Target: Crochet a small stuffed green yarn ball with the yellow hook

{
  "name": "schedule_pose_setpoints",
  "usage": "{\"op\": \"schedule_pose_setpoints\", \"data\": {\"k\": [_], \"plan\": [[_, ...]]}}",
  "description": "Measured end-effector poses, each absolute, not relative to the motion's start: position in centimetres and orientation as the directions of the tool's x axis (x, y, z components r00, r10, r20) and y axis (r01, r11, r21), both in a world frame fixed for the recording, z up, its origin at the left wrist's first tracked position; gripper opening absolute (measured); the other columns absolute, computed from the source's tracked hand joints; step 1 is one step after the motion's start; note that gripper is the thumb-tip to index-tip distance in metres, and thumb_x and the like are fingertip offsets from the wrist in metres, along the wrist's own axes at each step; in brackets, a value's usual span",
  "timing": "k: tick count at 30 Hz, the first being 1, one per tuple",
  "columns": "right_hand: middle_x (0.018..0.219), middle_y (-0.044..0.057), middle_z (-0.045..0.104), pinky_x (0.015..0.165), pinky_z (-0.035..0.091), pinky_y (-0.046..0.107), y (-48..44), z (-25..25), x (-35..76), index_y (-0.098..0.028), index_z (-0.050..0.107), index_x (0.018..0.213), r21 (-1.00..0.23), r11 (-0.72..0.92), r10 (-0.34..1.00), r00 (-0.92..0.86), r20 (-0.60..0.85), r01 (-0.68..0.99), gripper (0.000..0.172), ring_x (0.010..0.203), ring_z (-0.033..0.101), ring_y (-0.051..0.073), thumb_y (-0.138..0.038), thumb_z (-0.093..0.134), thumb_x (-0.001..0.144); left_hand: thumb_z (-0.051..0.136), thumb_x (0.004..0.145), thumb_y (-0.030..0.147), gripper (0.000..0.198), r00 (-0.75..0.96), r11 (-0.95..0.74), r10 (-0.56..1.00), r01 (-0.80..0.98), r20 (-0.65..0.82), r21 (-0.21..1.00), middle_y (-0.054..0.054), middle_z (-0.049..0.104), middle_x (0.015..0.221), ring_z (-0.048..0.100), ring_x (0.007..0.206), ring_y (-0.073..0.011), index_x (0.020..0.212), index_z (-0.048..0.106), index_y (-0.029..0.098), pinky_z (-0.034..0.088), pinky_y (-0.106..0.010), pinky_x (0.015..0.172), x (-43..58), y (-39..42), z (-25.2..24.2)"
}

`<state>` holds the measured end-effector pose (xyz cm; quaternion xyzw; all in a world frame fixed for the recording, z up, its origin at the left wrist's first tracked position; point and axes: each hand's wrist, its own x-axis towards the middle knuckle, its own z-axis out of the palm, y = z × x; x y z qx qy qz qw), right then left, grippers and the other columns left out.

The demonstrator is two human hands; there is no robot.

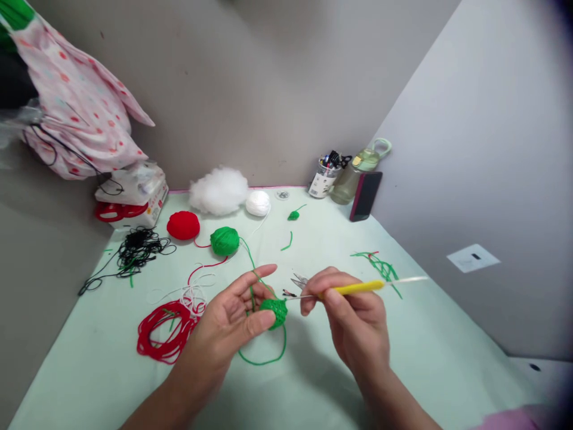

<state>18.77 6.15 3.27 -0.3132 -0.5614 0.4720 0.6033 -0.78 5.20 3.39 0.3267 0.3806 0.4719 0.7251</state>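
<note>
- Above the surface [403, 358], the left hand [233, 316] has its grip pinching a small green crochet piece [275, 310].
- The right hand [353, 322] has its grip pressed around a yellow hook [358, 288], tip at the piece.
- Seemingly partway: a small cup is formed, and its strand [249, 257] runs uncut to the green ball [224, 240].

We are looking at a pale green table [430, 364]. Along its far edge white stuffing [218, 190], a white yarn ball [258, 203], a pen jar [323, 179], a bottle [353, 176] and a phone [366, 195] are sitting. A red yarn ball [183, 225] and a green yarn ball [224, 240] are resting mid-table. Black cord [136, 248] is sprawling by the left edge, and green scraps [380, 266] are lying toward the right edge.
</note>
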Motion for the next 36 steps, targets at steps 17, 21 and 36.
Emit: {"op": "schedule_pose_setpoints", "data": {"k": [17,21,36], "plan": [[0.086,0.005,0.069,0.062,0.055,0.030,6.9,2.6,18.5,-0.023,0.080,0.098,-0.886,0.406,0.912,0.031,0.410,-0.224,0.018,0.068,0.062,0.015,-0.024,0.063,0.101,0.082,0.085,0.036,0.039,0.334,0.498,0.867,-0.555,-0.370,0.666,-0.005,0.072,0.090,0.060,0.082,-0.0127,0.121,0.080,0.021,0.048,-0.024,0.080,-0.2,5.3,3.5],[0.082,0.003,0.067,0.058,0.052,0.027,7.0,2.8,18.3,-0.022,0.080,0.092,-0.904,0.222,0.956,-0.100,0.276,-0.366,0.017,0.063,0.060,0.013,-0.030,0.067,0.099,0.084,0.084,0.036,0.039,0.301,0.428,0.901,-0.503,-0.312,0.751,-0.004,0.072,0.099,0.063,0.090,-0.0146,0.122,0.079,0.026,0.049,-0.025,0.084,-0.2,5.1,3.1],[0.085,0.007,0.077,0.069,0.060,0.031,7.1,1.9,18.6,-0.019,0.076,0.094,-0.954,0.192,0.962,-0.149,0.229,-0.229,0.024,0.074,0.070,0.018,-0.041,0.068,0.098,0.086,0.076,0.033,0.058,0.091,0.243,0.968,-0.093,-0.235,0.966,-0.003,0.079,0.101,0.072,0.107,-0.0271,0.131,0.071,0.029,0.054,-0.042,0.104,0.1,4.7,2.8]]}}
